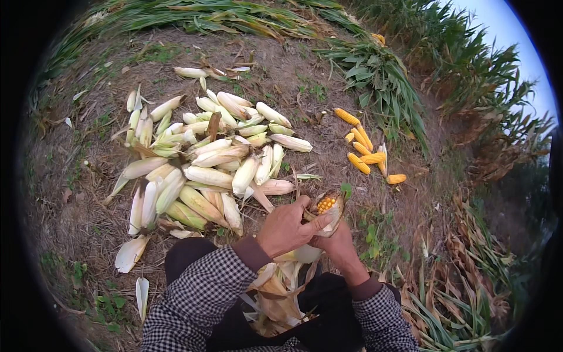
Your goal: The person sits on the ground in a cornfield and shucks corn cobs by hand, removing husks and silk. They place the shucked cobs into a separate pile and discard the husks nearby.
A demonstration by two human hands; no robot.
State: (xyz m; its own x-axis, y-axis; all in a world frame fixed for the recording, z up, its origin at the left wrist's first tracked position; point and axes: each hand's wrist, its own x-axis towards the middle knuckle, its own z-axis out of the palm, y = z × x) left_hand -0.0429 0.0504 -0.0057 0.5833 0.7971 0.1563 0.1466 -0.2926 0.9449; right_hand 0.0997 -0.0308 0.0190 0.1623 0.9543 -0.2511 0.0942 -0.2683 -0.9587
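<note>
Between my hands is a partly husked ear of corn (327,207), its yellow kernels bare near the tip and pale husk still around the rest. My left hand (288,226) pinches the husk at the near side with thumb and fingers. Beneath it, my right hand (338,248) grips the ear from below and the right; its fingers are partly hidden. A big heap of unhusked corn ears (211,176) lies on the ground to the left. Several bare yellow cobs (360,147) lie in a small group ahead to the right.
Stripped husks (277,299) are piled between my knees. Cut green corn stalks (378,75) lie at the far right, with more stalks (198,17) along the back. Dry leaves and stalks (462,286) cover the near right. Standing corn plants (462,57) rise beyond.
</note>
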